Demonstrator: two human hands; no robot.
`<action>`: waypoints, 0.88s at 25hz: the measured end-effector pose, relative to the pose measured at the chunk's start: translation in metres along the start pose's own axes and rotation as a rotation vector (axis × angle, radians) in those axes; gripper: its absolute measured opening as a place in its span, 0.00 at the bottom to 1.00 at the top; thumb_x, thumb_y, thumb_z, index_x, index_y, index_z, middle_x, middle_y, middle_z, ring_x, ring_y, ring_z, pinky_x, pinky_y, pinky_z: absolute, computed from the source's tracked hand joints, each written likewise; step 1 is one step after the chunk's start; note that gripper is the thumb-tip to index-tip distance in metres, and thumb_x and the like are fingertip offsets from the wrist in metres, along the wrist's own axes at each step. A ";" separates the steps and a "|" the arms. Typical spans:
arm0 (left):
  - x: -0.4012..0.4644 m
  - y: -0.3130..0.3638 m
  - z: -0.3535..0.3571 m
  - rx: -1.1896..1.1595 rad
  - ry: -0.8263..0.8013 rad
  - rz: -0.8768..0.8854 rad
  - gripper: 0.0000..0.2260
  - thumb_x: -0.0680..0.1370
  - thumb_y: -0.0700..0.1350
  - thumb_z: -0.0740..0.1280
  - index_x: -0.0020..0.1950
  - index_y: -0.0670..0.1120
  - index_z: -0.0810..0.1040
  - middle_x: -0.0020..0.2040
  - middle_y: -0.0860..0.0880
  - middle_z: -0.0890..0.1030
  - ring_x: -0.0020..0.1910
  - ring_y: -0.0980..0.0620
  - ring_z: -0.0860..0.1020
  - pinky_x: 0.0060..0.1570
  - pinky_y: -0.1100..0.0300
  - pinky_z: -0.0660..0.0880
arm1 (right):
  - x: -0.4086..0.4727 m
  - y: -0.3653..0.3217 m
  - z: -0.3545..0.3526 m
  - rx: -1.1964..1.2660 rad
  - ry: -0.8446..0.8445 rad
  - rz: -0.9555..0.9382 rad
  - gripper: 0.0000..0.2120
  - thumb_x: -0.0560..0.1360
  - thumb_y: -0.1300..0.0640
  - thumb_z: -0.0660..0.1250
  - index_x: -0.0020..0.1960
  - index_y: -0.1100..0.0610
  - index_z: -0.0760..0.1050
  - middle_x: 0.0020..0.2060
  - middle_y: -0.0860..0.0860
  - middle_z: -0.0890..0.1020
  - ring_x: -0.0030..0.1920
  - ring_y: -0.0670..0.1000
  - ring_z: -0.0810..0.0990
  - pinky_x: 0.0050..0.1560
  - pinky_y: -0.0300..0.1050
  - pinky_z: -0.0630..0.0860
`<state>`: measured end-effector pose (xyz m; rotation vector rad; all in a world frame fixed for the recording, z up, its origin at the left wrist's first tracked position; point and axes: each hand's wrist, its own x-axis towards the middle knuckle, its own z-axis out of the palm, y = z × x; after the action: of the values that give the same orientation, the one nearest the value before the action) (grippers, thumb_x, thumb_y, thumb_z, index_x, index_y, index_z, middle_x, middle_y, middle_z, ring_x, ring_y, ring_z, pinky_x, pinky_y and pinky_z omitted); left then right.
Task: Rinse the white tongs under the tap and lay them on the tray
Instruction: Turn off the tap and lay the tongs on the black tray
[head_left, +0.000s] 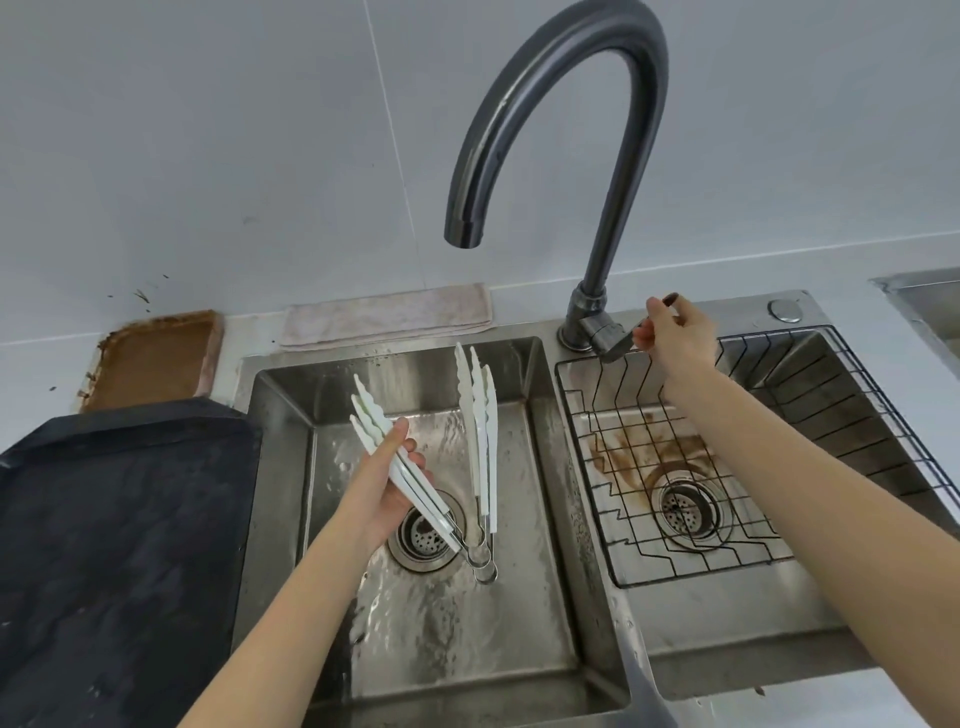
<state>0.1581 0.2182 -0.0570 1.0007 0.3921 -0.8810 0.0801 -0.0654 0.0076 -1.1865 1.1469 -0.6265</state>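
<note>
Left hand: its grip is clamped round the middle of a bundle of white tongs, held above the left sink basin with the scalloped tips pointing up and to the left and the metal ends down over the drain.
Second tongs: another white set lies in the same basin, just right of the held ones, tips toward the back wall, metal loop ends near the drain.
Right hand: fingers closed on the tap lever at the base of the tap.
Tap spout: arches over the left basin; no stream of water can be made out, though the basin floor is wet.
Tray: dark, wet, on the worktop left of the sink, well apart from both sets of tongs.
Right basin: holds a black wire rack over a rust-stained floor.
Behind the sink: a folded cloth lies against the wall.
</note>
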 end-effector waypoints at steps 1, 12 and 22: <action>-0.003 0.001 0.001 -0.002 -0.007 0.001 0.07 0.76 0.47 0.66 0.38 0.48 0.73 0.24 0.55 0.74 0.21 0.59 0.73 0.25 0.65 0.74 | -0.008 0.000 0.000 0.159 -0.003 0.054 0.25 0.77 0.58 0.62 0.73 0.59 0.61 0.34 0.49 0.74 0.33 0.43 0.74 0.40 0.36 0.77; -0.035 0.012 0.009 -0.019 -0.113 0.046 0.04 0.76 0.46 0.65 0.41 0.48 0.74 0.25 0.54 0.74 0.21 0.58 0.73 0.24 0.65 0.73 | -0.142 0.075 0.038 -0.162 -0.976 0.340 0.16 0.74 0.56 0.66 0.61 0.53 0.67 0.56 0.54 0.79 0.55 0.53 0.80 0.55 0.44 0.76; -0.047 -0.029 -0.006 0.083 -0.047 0.028 0.05 0.75 0.38 0.65 0.51 0.42 0.74 0.39 0.47 0.79 0.37 0.53 0.79 0.36 0.61 0.79 | -0.155 0.108 0.034 -0.092 -0.641 0.566 0.12 0.77 0.63 0.60 0.35 0.58 0.69 0.25 0.50 0.69 0.19 0.44 0.69 0.24 0.35 0.70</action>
<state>0.1072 0.2378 -0.0457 1.0579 0.3035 -0.8999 0.0392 0.1162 -0.0396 -0.9656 0.8917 0.2347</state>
